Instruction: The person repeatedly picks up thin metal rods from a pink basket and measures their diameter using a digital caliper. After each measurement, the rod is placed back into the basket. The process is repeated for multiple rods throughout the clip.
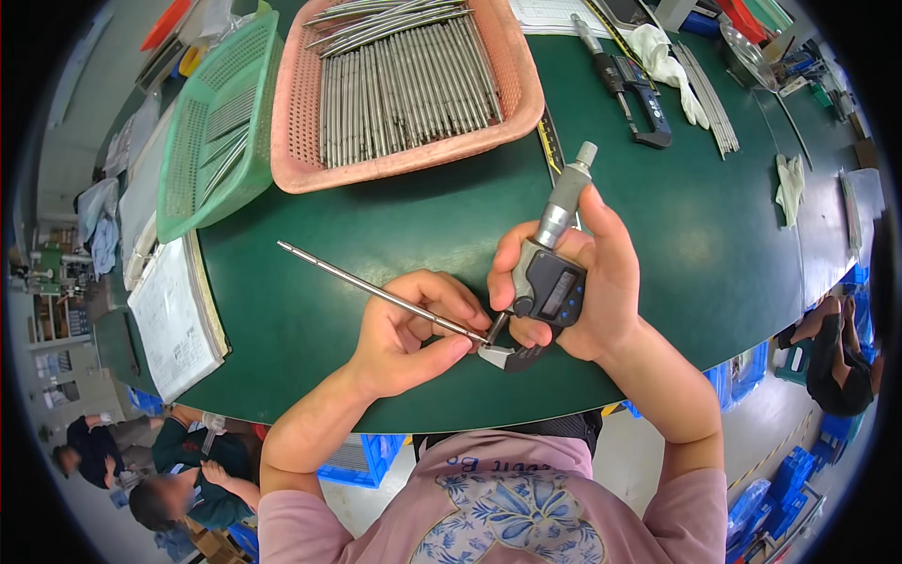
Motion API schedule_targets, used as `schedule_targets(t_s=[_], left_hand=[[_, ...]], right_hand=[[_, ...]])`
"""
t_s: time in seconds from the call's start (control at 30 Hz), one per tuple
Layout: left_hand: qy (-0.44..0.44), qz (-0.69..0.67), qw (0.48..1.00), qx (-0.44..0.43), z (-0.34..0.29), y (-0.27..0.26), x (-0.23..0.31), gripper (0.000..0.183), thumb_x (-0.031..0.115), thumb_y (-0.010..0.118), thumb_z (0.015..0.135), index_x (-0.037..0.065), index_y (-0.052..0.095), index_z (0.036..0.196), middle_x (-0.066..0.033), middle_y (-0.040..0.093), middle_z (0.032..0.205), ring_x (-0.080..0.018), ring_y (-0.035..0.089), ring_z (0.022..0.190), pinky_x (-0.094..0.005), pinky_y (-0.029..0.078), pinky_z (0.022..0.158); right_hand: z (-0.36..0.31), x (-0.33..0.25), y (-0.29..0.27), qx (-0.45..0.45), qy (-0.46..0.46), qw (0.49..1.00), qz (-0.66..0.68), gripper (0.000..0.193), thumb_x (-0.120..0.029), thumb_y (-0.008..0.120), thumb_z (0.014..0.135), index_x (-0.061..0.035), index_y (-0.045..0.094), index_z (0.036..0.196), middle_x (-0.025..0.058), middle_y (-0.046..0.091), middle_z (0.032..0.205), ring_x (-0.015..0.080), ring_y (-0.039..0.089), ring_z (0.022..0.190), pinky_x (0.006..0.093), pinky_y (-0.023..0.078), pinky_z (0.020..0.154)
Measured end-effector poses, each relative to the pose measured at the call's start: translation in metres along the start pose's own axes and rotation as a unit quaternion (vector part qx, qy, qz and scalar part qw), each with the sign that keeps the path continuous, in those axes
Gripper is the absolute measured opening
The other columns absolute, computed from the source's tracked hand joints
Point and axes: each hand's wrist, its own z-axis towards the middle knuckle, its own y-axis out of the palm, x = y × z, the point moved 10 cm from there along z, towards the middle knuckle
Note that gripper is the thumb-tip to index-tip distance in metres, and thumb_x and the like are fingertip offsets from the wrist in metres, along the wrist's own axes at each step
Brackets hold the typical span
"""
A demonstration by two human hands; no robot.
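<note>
Between the fingers of my left hand [406,338] is a thin metal rod [376,289], slanting up to the left. Its near end sits at the jaws of a digital micrometer [548,282], between the anvil and the spindle; whether both faces touch it I cannot tell. My right hand [601,282] is wrapped round the micrometer's frame, its thumb up against the grey thimble. The micrometer's small display faces up. Beyond my hands, a pink plastic basket [404,169] holds many similar rods, most in a row and some lying across the top.
A green basket [178,221] with more rods stands left of the pink one. An open binder of papers [178,315] lies at the left edge. A second micrometer [648,122], white gloves [662,61] and loose rods [709,103] lie far right. Other people sit beyond the table.
</note>
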Motion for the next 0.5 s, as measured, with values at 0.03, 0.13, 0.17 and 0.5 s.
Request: schedule_targets(t_s=[0.03, 0.13, 0.17, 0.5], left_hand=[[0.001, 0.000, 1.000, -0.002, -0.0002, 0.0005, 0.0002, 0.019, -0.006, 0.058, 0.073, -0.002, 0.050, 0.090, -0.0144, 0.056, 0.092, -0.0179, 0.059, 0.083, -0.0292, 0.049, 0.073], [0.006, 0.000, 1.000, -0.011, -0.0004, 0.0011, 0.0002, 0.018, -0.007, 0.058, 0.074, -0.002, 0.050, 0.089, -0.0145, 0.056, 0.092, -0.0180, 0.059, 0.082, -0.0288, 0.049, 0.073], [0.010, -0.001, 1.000, -0.016, -0.0002, 0.0007, -0.0001, 0.017, -0.007, 0.058, 0.074, -0.001, 0.050, 0.088, -0.0144, 0.056, 0.092, -0.0180, 0.059, 0.082, -0.0286, 0.049, 0.073], [0.024, 0.005, 1.000, 0.002, -0.0009, 0.0001, 0.0039, 0.015, -0.007, 0.058, 0.075, 0.000, 0.049, 0.085, -0.0138, 0.056, 0.087, -0.0157, 0.058, 0.077, -0.0272, 0.049, 0.068]], right_hand=[[-0.0001, -0.0001, -0.0004, 0.003, -0.001, 1.000, -0.004, 0.075, -0.069, 0.025, 0.077, -0.0004, 0.056, 0.083, 0.0114, 0.058, 0.069, 0.0172, 0.047, 0.041, 0.0250, 0.040, 0.041], [-0.0002, -0.0002, -0.0009, 0.006, -0.003, 1.000, -0.010, 0.075, -0.068, 0.025, 0.078, -0.0002, 0.056, 0.084, 0.0113, 0.058, 0.069, 0.0172, 0.048, 0.041, 0.0250, 0.040, 0.041], [-0.0002, -0.0003, -0.0010, 0.005, -0.004, 1.000, -0.010, 0.075, -0.068, 0.025, 0.078, -0.0001, 0.056, 0.084, 0.0113, 0.058, 0.069, 0.0172, 0.048, 0.041, 0.0250, 0.040, 0.041], [0.0004, 0.0014, 0.0006, -0.006, -0.001, 1.000, 0.013, 0.075, -0.063, 0.018, 0.082, 0.0024, 0.054, 0.091, 0.0136, 0.058, 0.071, 0.0190, 0.048, 0.041, 0.0258, 0.041, 0.042]])
